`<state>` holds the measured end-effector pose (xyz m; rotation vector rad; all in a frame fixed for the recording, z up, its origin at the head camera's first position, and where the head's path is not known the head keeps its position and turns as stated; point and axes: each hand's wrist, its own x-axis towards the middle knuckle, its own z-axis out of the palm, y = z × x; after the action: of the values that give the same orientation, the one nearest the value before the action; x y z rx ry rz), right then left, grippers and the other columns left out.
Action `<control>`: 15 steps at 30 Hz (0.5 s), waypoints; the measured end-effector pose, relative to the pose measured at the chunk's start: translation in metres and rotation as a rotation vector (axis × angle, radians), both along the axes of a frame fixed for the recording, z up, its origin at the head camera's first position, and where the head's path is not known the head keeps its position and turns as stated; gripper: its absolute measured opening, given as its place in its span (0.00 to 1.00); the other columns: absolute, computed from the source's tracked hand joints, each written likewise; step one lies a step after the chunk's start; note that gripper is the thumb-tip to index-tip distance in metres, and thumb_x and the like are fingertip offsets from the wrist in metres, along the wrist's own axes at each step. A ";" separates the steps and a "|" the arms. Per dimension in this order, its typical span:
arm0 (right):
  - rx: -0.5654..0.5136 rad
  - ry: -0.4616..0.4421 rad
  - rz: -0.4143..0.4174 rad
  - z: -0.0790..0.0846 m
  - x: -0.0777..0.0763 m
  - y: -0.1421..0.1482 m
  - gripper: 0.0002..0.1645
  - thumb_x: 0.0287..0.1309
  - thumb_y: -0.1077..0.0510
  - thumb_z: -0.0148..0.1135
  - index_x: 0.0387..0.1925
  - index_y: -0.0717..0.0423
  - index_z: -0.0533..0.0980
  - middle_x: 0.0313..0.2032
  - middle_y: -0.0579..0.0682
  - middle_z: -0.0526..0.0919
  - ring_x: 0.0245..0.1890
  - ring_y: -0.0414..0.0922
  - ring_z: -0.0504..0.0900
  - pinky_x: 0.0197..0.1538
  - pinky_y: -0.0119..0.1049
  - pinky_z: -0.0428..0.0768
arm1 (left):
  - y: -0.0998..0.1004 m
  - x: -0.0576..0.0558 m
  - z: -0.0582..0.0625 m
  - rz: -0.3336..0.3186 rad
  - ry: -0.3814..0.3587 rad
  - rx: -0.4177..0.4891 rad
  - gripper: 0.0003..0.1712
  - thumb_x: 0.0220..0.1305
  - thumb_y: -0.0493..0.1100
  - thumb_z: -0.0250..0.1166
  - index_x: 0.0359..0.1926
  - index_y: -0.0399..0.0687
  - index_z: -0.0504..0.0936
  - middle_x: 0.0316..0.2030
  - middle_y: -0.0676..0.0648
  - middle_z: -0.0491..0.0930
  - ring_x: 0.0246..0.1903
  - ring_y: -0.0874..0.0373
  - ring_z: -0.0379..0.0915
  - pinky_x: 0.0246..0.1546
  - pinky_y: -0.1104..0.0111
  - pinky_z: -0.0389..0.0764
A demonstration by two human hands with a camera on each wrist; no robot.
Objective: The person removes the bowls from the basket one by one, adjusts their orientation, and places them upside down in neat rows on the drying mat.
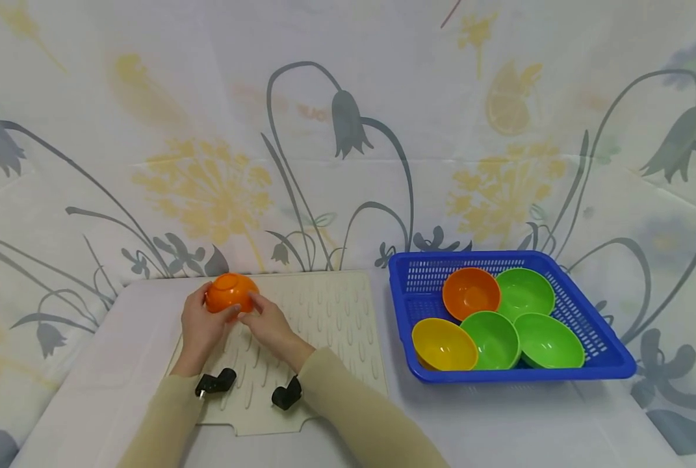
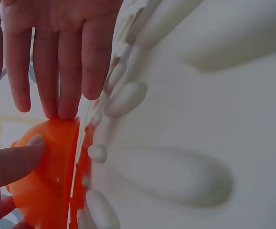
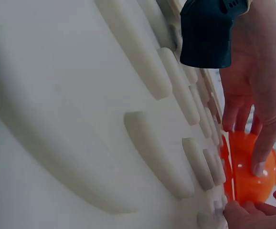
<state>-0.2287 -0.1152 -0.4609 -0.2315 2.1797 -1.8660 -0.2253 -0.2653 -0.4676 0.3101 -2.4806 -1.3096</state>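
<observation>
Bowl (image 1: 231, 296), orange and upside down, is held between your left grip (image 1: 203, 328) and right grip (image 1: 271, 327), thumb and fingertips of each parted around its curved wall. Beneath lies the studded mat (image 1: 348, 364); whether the rim touches it, you cannot tell. Its glossy wall could slip should either pinch loosen, and uneven studs might leave it tilted. Right of your right grip, the blue basket (image 1: 517, 375) holds a second orange bowl (image 1: 472, 294), a yellow bowl (image 1: 444, 346) and three green bowls (image 1: 526, 292).
</observation>
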 end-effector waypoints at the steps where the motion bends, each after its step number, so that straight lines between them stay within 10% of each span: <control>1: -0.003 0.008 0.016 -0.001 0.000 0.000 0.32 0.66 0.58 0.62 0.70 0.54 0.68 0.69 0.47 0.70 0.70 0.45 0.66 0.70 0.41 0.64 | -0.002 -0.001 -0.001 -0.003 0.001 0.007 0.42 0.60 0.38 0.72 0.70 0.28 0.62 0.66 0.27 0.62 0.66 0.33 0.57 0.68 0.45 0.60; 15: -0.138 -0.041 0.075 -0.006 -0.004 0.005 0.31 0.69 0.64 0.56 0.71 0.57 0.66 0.69 0.50 0.70 0.69 0.47 0.67 0.69 0.43 0.66 | -0.016 -0.002 -0.009 -0.073 -0.041 -0.007 0.46 0.61 0.40 0.71 0.73 0.32 0.57 0.69 0.29 0.61 0.67 0.34 0.56 0.69 0.44 0.56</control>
<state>-0.2324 -0.1101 -0.4672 -0.2948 1.9896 -1.9639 -0.2275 -0.2812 -0.4765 0.2500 -2.5526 -1.3352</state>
